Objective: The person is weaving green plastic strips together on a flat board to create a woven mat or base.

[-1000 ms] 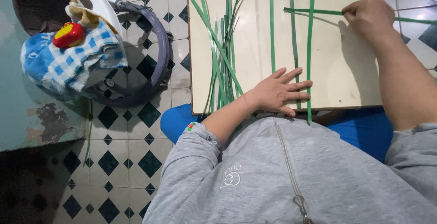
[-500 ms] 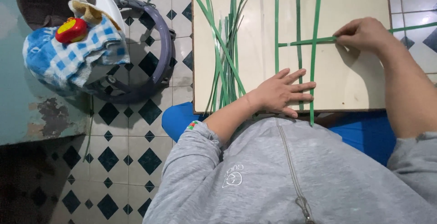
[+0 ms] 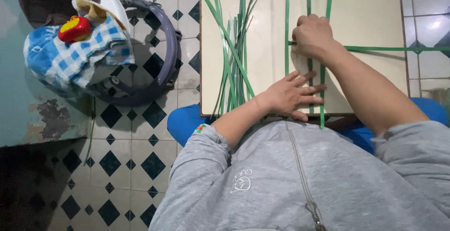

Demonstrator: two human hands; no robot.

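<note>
Flat green strips [image 3: 287, 24], seemingly crossed, on board.

Green strips [image 3: 287, 29] on cream surface [image 3: 370, 15]. Grey zip sweatshirt [image 3: 281, 179], blue seat [image 3: 185, 121], white floor tiles [image 3: 126, 156] with dark diamond pattern. Blue-white checked cloth [image 3: 70, 62], red-yellow toy [image 3: 75, 28] on top.

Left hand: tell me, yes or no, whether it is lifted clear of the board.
No, the left hand lies flat with fingers spread on the cream board, pressing the lower ends of the upright green strips.

Cream board [image 3: 365, 10], green strips [image 3: 236, 48] on it
</note>
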